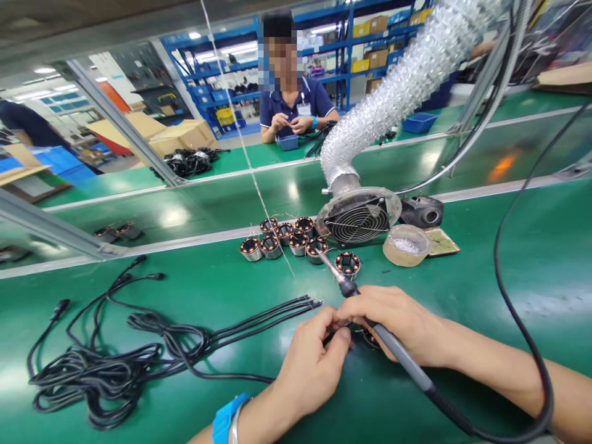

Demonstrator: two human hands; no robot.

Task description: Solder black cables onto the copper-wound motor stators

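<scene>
My left hand [314, 357] pinches the end of a black cable [231, 375], which runs out of the coiled bundle at left. My right hand [402, 324] is closed around the grey handle of a soldering iron [404, 357]. Its metal tip points up and away, toward the wound motor stators. One copper-wound stator [370, 338] sits on the bench beneath my right hand, mostly hidden by it. My fingertips meet beside this stator, and what lies between them is partly hidden. Another stator [348, 265] stands just beyond the iron's collar.
Several stators [271, 246] are grouped near the bench's back ledge. A fume extractor fan [358, 222] stands beside them, with a round tub [406, 246] and a soldering iron stand [423, 211] to its right. Black cables [106, 376] lie left. A co-worker [298, 105] sits opposite.
</scene>
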